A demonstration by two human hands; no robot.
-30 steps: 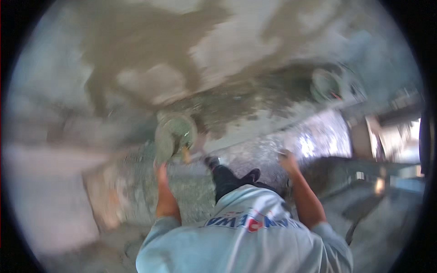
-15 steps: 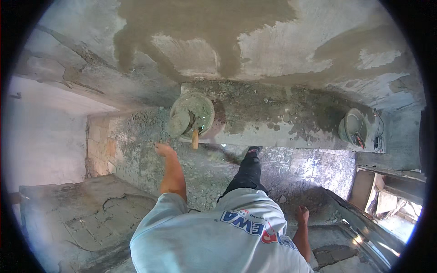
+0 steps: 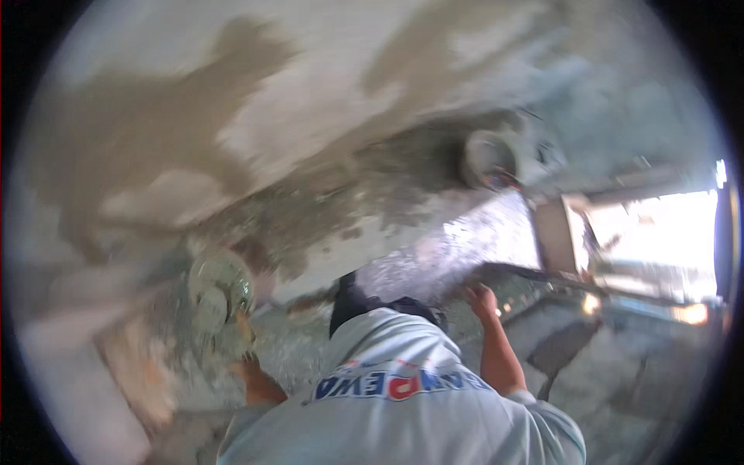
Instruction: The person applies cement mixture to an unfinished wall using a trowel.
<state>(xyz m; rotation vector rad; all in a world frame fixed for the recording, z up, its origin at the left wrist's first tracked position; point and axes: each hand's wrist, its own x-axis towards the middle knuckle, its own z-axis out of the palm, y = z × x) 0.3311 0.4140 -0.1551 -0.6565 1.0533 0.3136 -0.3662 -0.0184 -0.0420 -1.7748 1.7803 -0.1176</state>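
Observation:
My left hand [image 3: 249, 375] hangs low at the left, its blurred fingers spread and holding nothing I can see. Just beyond it stands a round, mortar-smeared bucket [image 3: 222, 267]. A tool's wooden handle [image 3: 246, 327] sticks out over the bucket's near side, and a roundish, mortar-coated piece [image 3: 210, 308] sits by its rim. On my right side, my right hand [image 3: 482, 300] is held in the air with fingers loosely bent and apart, nothing visible in it. Neither hand touches anything.
A dirty ledge [image 3: 333, 225] runs along the wall, which has damp brown patches [image 3: 147, 132]. At its far right end stands a second bucket [image 3: 490, 155] with red-handled tools. A bright opening [image 3: 651, 240] lies at the right. Rubble covers the floor.
My view has swung to the right, so the buckets and ledge have shifted left and tilted. My left hand has drawn back toward me; my right hand has risen forward. The picture is now blurred.

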